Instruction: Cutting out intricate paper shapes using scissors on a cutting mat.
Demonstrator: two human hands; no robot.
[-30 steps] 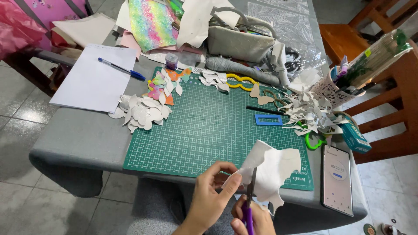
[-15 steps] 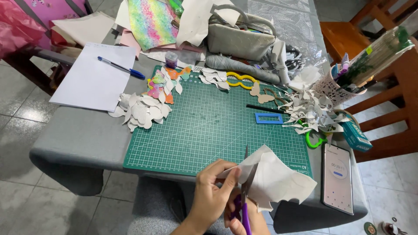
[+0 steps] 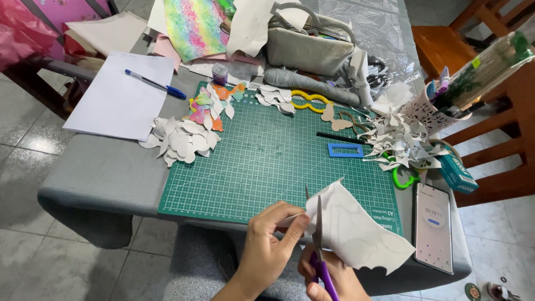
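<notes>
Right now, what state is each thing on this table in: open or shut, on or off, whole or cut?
Purple-handled scissors: blades open, in the right hand.
White paper sheet: partly cut, pinched by the left hand.
Blue pen: capped, lying on blank white paper.
Smartphone: screen on.
Grey handbag: open.
Green cutting mat: lying flat.

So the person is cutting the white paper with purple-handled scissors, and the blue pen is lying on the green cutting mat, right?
Not quite. The blue pen lies on the white sheet of paper left of the green cutting mat, not on the mat, as the head view shows. The rest holds: the right hand works purple-handled scissors through the white paper piece, which the left hand steadies.
</notes>
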